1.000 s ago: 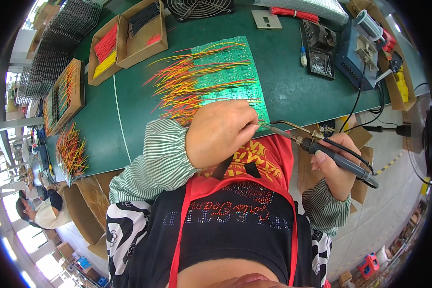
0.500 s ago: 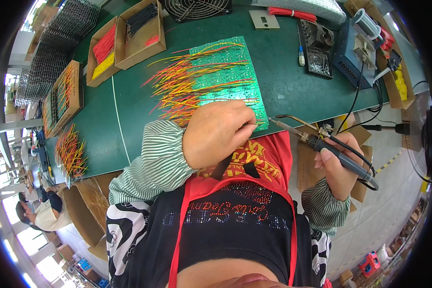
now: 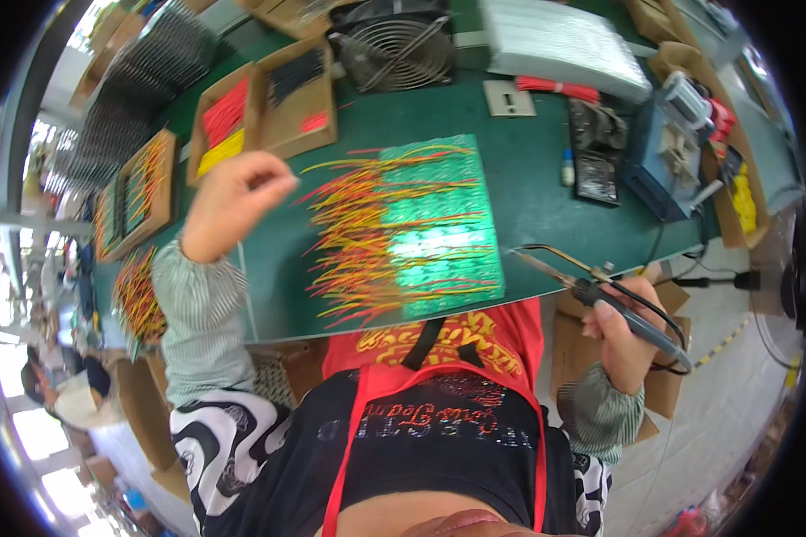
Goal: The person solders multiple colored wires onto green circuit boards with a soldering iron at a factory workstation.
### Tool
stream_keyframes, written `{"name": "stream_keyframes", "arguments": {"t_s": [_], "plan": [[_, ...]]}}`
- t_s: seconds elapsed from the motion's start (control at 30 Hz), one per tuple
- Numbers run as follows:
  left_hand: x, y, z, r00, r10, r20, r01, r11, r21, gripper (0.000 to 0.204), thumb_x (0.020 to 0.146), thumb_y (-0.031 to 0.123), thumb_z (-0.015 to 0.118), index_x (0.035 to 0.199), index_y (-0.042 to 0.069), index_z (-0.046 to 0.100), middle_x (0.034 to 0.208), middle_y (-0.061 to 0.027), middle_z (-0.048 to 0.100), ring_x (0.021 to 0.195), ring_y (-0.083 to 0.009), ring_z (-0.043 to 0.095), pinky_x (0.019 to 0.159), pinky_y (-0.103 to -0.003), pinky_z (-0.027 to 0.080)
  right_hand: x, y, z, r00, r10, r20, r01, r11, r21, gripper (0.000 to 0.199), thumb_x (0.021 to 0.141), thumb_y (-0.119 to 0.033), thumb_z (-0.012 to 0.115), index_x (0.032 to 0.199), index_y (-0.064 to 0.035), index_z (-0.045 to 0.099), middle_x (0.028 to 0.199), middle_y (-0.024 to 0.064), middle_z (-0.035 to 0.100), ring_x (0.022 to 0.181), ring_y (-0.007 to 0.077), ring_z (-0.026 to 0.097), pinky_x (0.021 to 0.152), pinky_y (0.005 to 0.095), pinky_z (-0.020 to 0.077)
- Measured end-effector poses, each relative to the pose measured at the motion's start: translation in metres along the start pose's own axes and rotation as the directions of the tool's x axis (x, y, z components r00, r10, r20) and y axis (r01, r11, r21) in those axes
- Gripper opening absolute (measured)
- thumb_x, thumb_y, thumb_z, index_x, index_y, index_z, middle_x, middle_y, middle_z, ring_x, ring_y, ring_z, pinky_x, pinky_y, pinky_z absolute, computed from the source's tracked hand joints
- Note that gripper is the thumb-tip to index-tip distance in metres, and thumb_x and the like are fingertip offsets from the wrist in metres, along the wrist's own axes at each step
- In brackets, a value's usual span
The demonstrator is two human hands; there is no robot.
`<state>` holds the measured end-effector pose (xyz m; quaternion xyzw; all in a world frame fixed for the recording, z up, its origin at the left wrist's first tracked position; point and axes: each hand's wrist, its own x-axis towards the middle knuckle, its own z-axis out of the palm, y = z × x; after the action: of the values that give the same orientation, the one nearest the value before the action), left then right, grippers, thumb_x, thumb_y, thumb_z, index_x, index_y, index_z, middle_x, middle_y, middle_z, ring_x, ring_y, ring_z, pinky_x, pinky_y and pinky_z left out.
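Note:
Raised over the table's left part, my left hand [image 3: 233, 201] is closed with its fingers curled in, and no wire shows in them. It is nearest to a cardboard box of red and yellow wires [image 3: 222, 148]. My right hand [image 3: 625, 331] grips a soldering iron [image 3: 631, 320] off the table's near edge, its tip pointing left toward a green circuit board panel [image 3: 461, 210]. Rows of red and yellow wires [image 3: 354, 237] lie across the panel and stick out past its left side.
At the back stand a box of black wires [image 3: 297, 112], a fan [image 3: 394, 54] and a bubble-wrapped package [image 3: 560, 45]. A blue solder-wire feeder [image 3: 663, 166] sits at the right beside a black tray [image 3: 595, 179]. A bundle of wires [image 3: 139, 295] hangs at the left edge.
My left hand has left the near edge of the panel and moved left and away, toward the wire boxes. The right hand still holds the soldering iron. The whole view has shifted slightly.

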<state>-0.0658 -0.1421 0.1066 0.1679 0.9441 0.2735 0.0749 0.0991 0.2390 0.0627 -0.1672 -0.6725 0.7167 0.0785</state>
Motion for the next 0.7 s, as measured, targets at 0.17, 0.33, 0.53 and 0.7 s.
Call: {"name": "stream_keyframes", "arguments": {"t_s": [0.17,0.33,0.53,0.7], "plan": [[0.082,-0.088,-0.013,0.969,0.202,-0.142,-0.188,0.976,0.106,0.012,0.082,0.013,0.061,0.082,0.001,0.059,0.081,-0.0069,0.056,0.074,-0.0165,0.055,0.066,-0.027,0.044,0.021,-0.001,-0.006,0.979,-0.160,0.123,0.178,0.972,-0.153,0.014,0.073,-0.009,0.069,0.081,-0.0028,0.060,0.068,0.0023,0.060,0.062,0.0087,0.056,0.055,0.0229,0.0451],[0.161,-0.216,-0.024,0.970,0.227,-0.087,-0.209,0.962,0.178,0.009,0.084,0.007,0.059,0.081,0.001,0.055,0.074,-0.0039,0.052,0.066,-0.0125,0.047,0.061,-0.027,0.041,0.027,-0.005,0.005,0.967,-0.208,0.148,0.199,0.977,0.077,0.019,0.069,-0.015,0.065,0.075,0.0012,0.057,0.066,0.0041,0.058,0.057,0.0103,0.057,0.053,0.0242,0.0464],[0.242,-0.216,0.010,0.954,0.298,0.024,-0.286,0.885,0.368,0.014,0.085,0.010,0.056,0.076,0.000,0.051,0.067,-0.0091,0.048,0.061,-0.0179,0.046,0.059,-0.032,0.040,0.018,0.002,0.003,0.958,-0.288,0.002,0.288,0.958,-0.008,0.019,0.068,-0.015,0.062,0.075,0.0015,0.056,0.060,0.0050,0.058,0.051,0.0112,0.058,0.047,0.0254,0.0456],[0.282,-0.268,0.017,0.903,0.430,-0.003,-0.386,0.815,0.433,0.012,0.080,0.008,0.058,0.076,-0.001,0.051,0.068,-0.0108,0.050,0.063,-0.0199,0.048,0.060,-0.033,0.040,0.028,0.006,0.013,0.940,-0.342,-0.008,0.340,0.937,-0.079,0.018,0.068,-0.015,0.060,0.075,0.0010,0.057,0.060,0.0052,0.058,0.051,0.0118,0.058,0.046,0.0258,0.0451]]}}
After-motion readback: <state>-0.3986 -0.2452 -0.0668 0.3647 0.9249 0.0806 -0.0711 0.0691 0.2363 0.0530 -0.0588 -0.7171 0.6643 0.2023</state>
